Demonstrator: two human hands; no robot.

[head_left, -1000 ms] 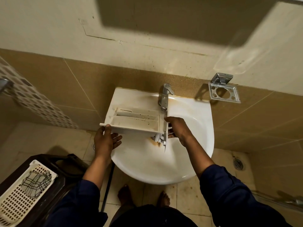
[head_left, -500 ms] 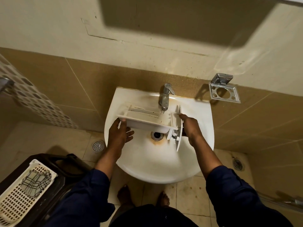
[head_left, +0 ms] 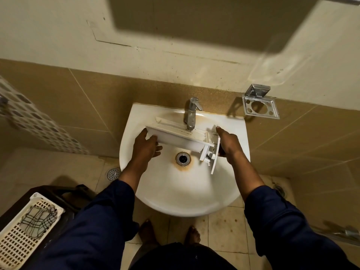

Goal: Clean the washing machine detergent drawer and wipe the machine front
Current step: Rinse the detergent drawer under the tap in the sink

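Detergent drawer (head_left: 181, 138): held over the sink (head_left: 187, 191), under the tap (head_left: 191, 114).
Left hand (head_left: 145, 146): gripping its back end.
Right hand (head_left: 227, 142): clasping the front panel.
Handling: looks light, rigid plastic; likely slippery wet, so hold both ends.

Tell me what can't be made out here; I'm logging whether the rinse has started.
Head view, the only one:
- Water flow: no stream visible at the tap; its spout mouth faces away.
- Detergent drawer compartments: mostly foreshortened, dirt too small to judge.
- Right hand grip: fingers hidden behind the drawer's front panel.
- Left hand palm: hidden under the drawer.
- Washing machine: outside the frame.
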